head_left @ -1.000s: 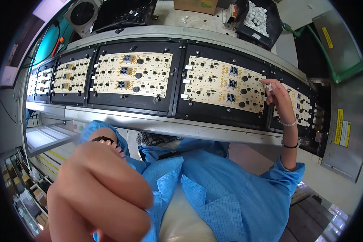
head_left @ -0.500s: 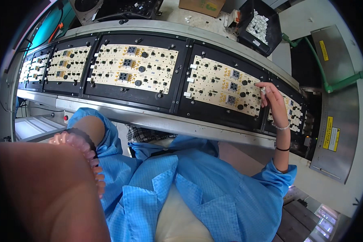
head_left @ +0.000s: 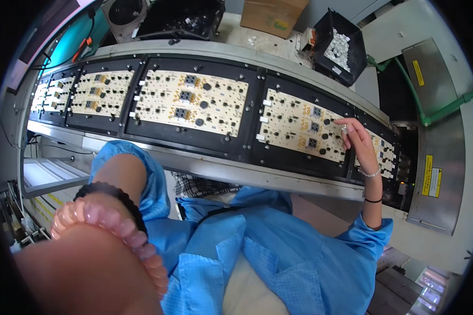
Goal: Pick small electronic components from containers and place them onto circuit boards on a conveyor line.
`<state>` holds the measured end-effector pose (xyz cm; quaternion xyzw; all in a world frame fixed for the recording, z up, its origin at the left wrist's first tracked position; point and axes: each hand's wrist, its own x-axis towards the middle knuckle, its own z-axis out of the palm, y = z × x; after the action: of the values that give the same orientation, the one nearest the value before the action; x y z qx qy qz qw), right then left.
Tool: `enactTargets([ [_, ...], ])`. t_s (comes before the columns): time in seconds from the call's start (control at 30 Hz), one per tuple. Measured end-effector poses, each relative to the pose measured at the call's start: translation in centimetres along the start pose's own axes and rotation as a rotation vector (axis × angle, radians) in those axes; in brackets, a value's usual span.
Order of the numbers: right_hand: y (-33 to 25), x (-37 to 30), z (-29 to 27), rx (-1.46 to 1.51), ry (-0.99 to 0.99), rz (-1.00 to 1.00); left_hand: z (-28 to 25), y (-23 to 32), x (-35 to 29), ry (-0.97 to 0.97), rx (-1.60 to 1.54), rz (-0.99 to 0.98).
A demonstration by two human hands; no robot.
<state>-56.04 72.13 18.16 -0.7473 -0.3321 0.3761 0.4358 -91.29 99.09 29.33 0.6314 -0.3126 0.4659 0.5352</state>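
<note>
1. Head view: the right hand (head_left: 363, 144) is at the right end of the cream circuit board (head_left: 291, 123), its fingers (head_left: 351, 122) drawn together, thumb and index pinching a small pale piece (head_left: 345, 128).
2. That piece is just over the board's right edge; its exact kind is too small to tell, as is whether it touches the board.
3. The left hand (head_left: 89, 273) is blurred, well to the left of the board and on the wearer's side, close to the lens; its fingers are hidden, so I cannot tell their state. A pink bead bracelet (head_left: 102, 216) circles that wrist.
4. The board lies in a black frame (head_left: 276, 153) and carries 3 digit displays (head_left: 316, 112) in a column, with 3 white connectors (head_left: 264, 119) along its left edge.
5. Left of the board, a similar panel (head_left: 163, 97) also bears 3 displays.
6. Beyond the board, on the desk (head_left: 257, 44), are a cardboard box (head_left: 270, 18) and a black bin (head_left: 336, 75) holding many white pieces (head_left: 337, 50).
</note>
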Motion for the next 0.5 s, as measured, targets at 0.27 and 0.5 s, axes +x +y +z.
enactTargets([
  [0.27,-0.8,0.2,0.8,-0.014,0.008,-0.006,0.3,-2.5,0.5,0.023,0.017,0.229],
  [0.5,-1.6,-0.1,1.7,-0.024,0.006,-0.014,1.2,-3.9,1.6,0.122,0.024,0.315],
])
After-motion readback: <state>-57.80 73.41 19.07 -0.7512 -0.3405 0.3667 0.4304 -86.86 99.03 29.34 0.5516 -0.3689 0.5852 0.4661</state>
